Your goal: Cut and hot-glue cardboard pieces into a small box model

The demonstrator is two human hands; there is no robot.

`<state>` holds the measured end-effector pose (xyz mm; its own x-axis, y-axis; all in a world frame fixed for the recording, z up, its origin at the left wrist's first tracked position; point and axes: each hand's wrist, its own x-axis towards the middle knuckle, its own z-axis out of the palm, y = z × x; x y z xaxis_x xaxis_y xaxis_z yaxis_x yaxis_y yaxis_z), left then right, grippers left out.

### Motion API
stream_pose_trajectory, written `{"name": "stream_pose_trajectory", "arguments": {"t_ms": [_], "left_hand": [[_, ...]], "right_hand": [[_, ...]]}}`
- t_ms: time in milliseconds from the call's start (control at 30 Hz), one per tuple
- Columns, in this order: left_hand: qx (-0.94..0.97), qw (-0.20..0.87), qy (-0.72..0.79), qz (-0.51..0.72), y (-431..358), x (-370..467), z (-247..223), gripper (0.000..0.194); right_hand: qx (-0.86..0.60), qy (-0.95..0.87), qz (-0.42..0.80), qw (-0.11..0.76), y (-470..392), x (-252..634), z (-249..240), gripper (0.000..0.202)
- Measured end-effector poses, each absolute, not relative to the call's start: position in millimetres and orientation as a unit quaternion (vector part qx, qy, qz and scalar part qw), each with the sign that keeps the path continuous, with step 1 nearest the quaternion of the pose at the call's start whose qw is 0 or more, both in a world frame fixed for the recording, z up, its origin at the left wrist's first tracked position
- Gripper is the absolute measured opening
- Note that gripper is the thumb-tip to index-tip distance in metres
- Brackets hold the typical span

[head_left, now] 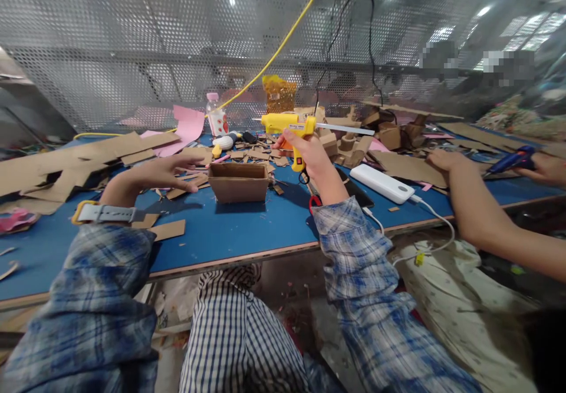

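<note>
In my right hand (309, 154) is a yellow hot glue gun (287, 125), raised over the table with its nozzle to the left. A long translucent glue stick (347, 128) juts from its back end. My left hand (165, 172) hovers with fingers apart, holding nothing, just left of a small open-topped cardboard box (239, 184). That box stands upright on the blue table (230, 234). Under my right wrist lies a pair of scissors with red handles (315, 203), partly hidden by the arm.
Cardboard sheets (84, 163) cover the left side, near pink paper (188, 128) and a bottle (216, 116). A white power bank (382, 184) with a cable lies right of my hand. At far right, a co-worker's hands (446, 160) rest by cardboard and a blue glue gun (513, 160).
</note>
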<state>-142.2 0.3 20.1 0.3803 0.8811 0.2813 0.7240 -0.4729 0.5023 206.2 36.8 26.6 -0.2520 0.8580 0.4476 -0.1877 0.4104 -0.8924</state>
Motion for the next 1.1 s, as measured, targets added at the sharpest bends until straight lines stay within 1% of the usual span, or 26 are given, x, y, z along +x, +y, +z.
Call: {"name": "stream_pose_trajectory", "arguments": {"t_ms": [33,67,100,167,233,300,367,467,567,633,733,900,1100], "left_hand": [[0.824,0.234,0.453,0.247,-4.4,-136.1,22.1,0.098],[0.826,0.282,0.418,0.254,-8.6,-127.4,22.6,0.111],[0.827,0.293,0.4,0.264,-12.0,-116.9,21.5,0.115],[0.829,0.243,0.413,0.289,-16.2,-94.1,15.8,0.107],[0.808,0.229,0.447,0.308,-18.1,-75.2,9.0,0.094],[0.794,0.234,0.462,0.319,-20.1,-64.4,5.6,0.086],[0.786,0.207,0.458,0.36,-23.7,-60.8,7.2,0.075],[0.781,0.092,0.427,0.445,-29.1,-61.6,13.9,0.06],[0.782,-0.043,0.401,0.475,-27.3,-65.2,14.2,0.051],[0.771,-0.104,0.411,0.475,-22.1,-69.2,9.1,0.047],[0.761,-0.15,0.442,0.451,-14.8,-75.2,-0.1,0.043],[0.771,-0.178,0.443,0.422,-12.9,-78.6,-3.6,0.042],[0.772,-0.183,0.448,0.412,-15.4,-76.9,-0.6,0.046]], "right_hand": [[-0.253,-0.648,0.47,0.543,33.6,205.9,27.4,0.039],[-0.242,-0.665,0.468,0.529,29.7,205.5,28.6,0.04],[-0.232,-0.682,0.468,0.512,25.2,204.9,30.0,0.041],[-0.218,-0.712,0.472,0.472,16.0,203.9,33.3,0.044],[-0.21,-0.734,0.474,0.438,7.8,203.6,36.7,0.046],[-0.208,-0.75,0.465,0.422,1.1,204.2,39.4,0.049],[-0.207,-0.758,0.447,0.427,-5.1,205.1,41.1,0.052],[-0.205,-0.755,0.421,0.459,-14.6,204.2,41.9,0.055],[-0.21,-0.75,0.415,0.471,-21.2,199.2,40.1,0.056],[-0.229,-0.75,0.423,0.453,-22.1,193.8,37.0,0.055],[-0.263,-0.757,0.434,0.412,-19.9,184.9,30.0,0.052],[-0.295,-0.776,0.427,0.358,-17.4,177.3,19.3,0.052],[-0.313,-0.78,0.409,0.356,-11.8,178.7,12.3,0.052]]}}
